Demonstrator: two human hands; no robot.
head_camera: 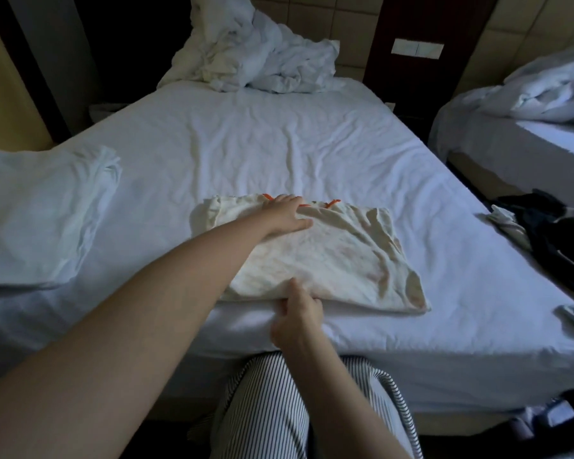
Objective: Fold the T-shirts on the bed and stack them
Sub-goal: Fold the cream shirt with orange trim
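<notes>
Striped trousers (279, 409) nearest us, at the bed (279, 144) edge. Our right hand (297, 318) pinches the cream T-shirt (328, 256) at its near hem; left hand (285, 215) lies flat, fingers spread, on its far edge. Around it: white shirt (40, 213) left, dark clothes (557, 240) right, rumpled duvet (262, 58) at the headboard. Nothing blocks the shirt.

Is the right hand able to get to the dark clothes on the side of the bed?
Probably yes. The right hand pinches the near edge of the cream shirt, and only bare sheet lies between it and the dark clothes. It would have to let go and stretch sideways.
</notes>
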